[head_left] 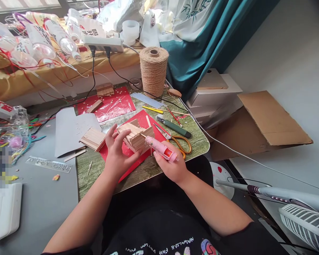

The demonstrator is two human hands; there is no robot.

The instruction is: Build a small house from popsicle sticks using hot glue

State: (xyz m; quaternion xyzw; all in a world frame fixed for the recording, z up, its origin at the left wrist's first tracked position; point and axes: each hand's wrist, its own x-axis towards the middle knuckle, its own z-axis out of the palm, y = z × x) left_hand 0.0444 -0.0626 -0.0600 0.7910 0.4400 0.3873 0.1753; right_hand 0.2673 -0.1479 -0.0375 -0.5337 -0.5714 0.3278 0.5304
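Gluing is the step in hand, to judge by the pose. Near the middle of the frame a small stick-built wooden model (135, 136) is steadied by the left hand (117, 156), whose fingers are spread and laid against its near side; the model rests on a red sheet (145, 118) on the green-patterned bench (95, 170). A pink glue gun (161, 148) is gripped in the closed right hand (172, 166), just right of centre, with its nozzle set against the model's right end.

The next move is judged to call for a steady bead laid at that joint while the model is kept from sliding, and for the left fingers to be kept off the hot tip.

Counted: one model in hand; one flat panel of joined sticks (92, 138) just left of it; one stack of loose sticks (105, 90) toward the upper middle, beside a second red sheet (108, 104). One spool of twine (154, 70) stands at upper centre. Right of the model lie one pair of orange-handled scissors (177, 141), one dark green knife (174, 126) and one yellow pencil (152, 109). One clear ruler (48, 164) lies at lower left, and one power strip (103, 44) at the top. The plastic bottles at upper left are too tangled to be counted.
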